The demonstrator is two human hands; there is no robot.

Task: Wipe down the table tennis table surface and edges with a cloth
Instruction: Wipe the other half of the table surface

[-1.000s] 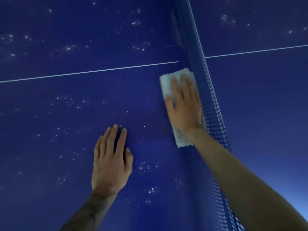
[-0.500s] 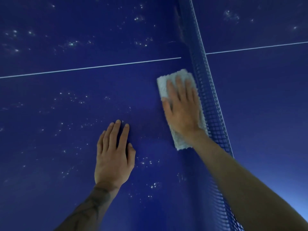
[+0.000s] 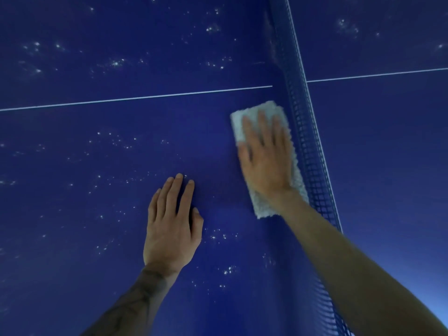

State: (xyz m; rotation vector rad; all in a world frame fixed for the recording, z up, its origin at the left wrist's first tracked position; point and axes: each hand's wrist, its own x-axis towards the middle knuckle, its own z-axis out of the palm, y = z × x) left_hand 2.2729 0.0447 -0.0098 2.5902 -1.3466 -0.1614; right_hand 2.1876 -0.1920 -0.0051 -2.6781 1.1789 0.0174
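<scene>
**Risks.** White specks (image 3: 116,63) lie scattered over the table (image 3: 72,238), thickest on the left side. If the strokes stay near the net, I judge that this area would go unwiped. The left hand (image 3: 171,229) rests among the specks and may smear or hide the dirt under its palm. The cloth (image 3: 263,207) lies just beside the net (image 3: 312,166), so its right edge could catch in the mesh or push dirt against the net's foot. Whether cloth and net touch cannot be told.

**Grip.** The left hand lies flat, palm down, fingers straight and close together, grasping nothing. The right hand (image 3: 266,163) is also flat, with its fingers slightly spread. It presses the cloth onto the table rather than clutching it. The folded cloth sits lengthwise along the net, on the near side of the white line (image 3: 135,98).
</scene>
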